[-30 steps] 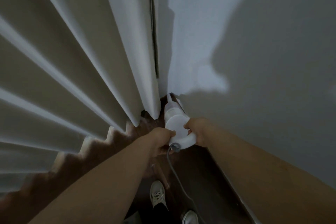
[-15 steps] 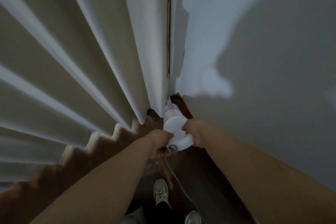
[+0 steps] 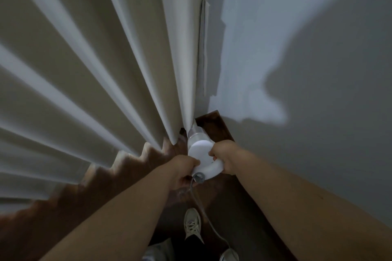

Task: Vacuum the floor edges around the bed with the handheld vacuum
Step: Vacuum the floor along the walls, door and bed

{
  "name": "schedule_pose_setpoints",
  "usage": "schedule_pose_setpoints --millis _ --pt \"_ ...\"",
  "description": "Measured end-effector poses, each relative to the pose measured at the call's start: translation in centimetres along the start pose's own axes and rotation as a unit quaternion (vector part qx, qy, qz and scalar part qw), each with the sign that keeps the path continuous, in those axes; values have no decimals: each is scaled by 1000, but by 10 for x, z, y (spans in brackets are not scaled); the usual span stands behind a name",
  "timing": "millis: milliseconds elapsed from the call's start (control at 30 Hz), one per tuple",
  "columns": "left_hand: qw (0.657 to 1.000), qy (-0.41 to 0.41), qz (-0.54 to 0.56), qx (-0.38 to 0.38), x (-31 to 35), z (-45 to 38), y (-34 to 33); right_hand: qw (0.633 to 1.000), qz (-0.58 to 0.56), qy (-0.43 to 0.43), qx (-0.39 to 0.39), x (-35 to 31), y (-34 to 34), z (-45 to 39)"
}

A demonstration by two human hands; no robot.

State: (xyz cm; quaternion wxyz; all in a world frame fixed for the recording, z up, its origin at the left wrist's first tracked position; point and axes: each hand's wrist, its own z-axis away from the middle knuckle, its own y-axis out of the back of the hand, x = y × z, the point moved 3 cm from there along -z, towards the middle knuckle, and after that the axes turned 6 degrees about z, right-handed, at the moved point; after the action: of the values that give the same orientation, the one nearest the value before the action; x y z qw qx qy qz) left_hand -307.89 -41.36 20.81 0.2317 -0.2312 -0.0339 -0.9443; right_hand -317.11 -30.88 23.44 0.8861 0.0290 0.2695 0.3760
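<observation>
Both hands grip the vacuum (image 3: pixel 203 154), left hand (image 3: pixel 182 170) and right hand (image 3: pixel 226 155) curled round its body, nozzle down in the floor (image 3: pixel 214 125) corner beside the curtain (image 3: pixel 127 70). Best keep the nozzle low, clear of fabric and cord (image 3: pixel 203 212).

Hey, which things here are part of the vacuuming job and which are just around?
Part of the job: handheld vacuum, its cord, left hand, right hand, wooden floor.
Just around: curtain, wall, shoes.
</observation>
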Motion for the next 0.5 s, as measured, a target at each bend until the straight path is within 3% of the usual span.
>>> schedule_pose_setpoints --millis 500 --pt "1000 -8 2 25 -8 11 -6 998 68 -1 -9 1 1 1"
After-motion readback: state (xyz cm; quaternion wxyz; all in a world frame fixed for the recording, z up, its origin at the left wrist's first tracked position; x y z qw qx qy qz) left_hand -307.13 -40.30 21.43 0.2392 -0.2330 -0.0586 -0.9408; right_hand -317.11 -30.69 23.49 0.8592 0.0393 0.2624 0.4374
